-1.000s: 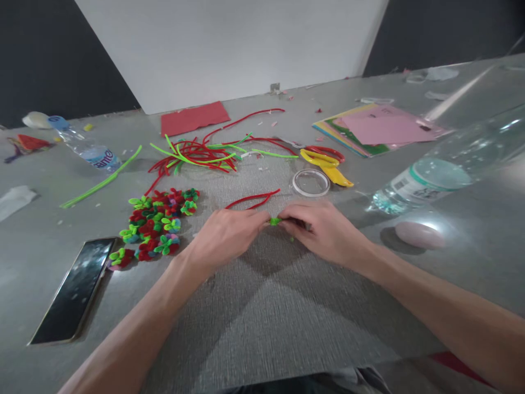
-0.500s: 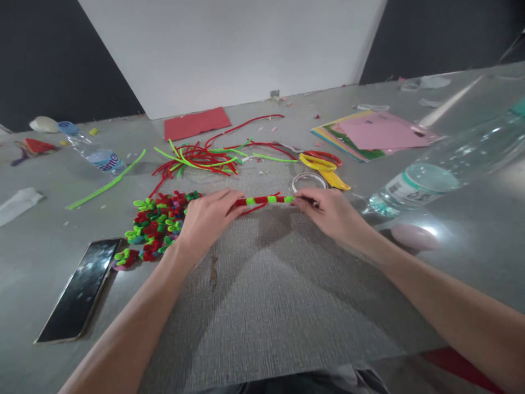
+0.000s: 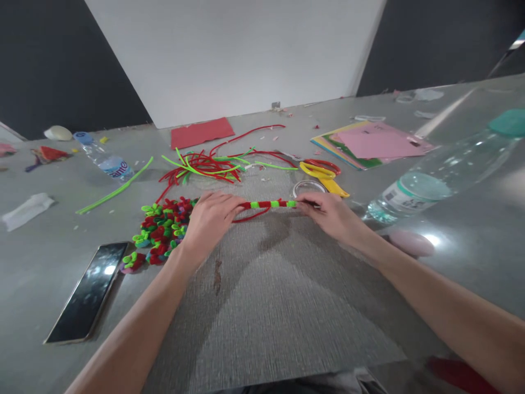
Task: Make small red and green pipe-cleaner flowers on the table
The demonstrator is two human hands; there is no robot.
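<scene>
With the striped rod (image 3: 266, 204) at my 12 o'clock, my left hand (image 3: 214, 219) grips one side and my right hand (image 3: 330, 215) pinches the other, probably keeping it straight, flowers (image 3: 158, 235) at 11 seemingly parked within reach.

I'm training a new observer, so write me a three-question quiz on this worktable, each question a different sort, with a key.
1. Multiple choice: what do the left hand and right hand hold between them?
a) a white tape roll
b) a fuzzy rod striped red and bright green
c) a yellow-and-red pair of scissors

2. True or false: the black rectangular smartphone lies nearer the person than the flat red paper sheet.

3. Fill in: the clear plastic bottle at the right has a ____ cap.

Key: 1 b; 2 true; 3 green.
</scene>
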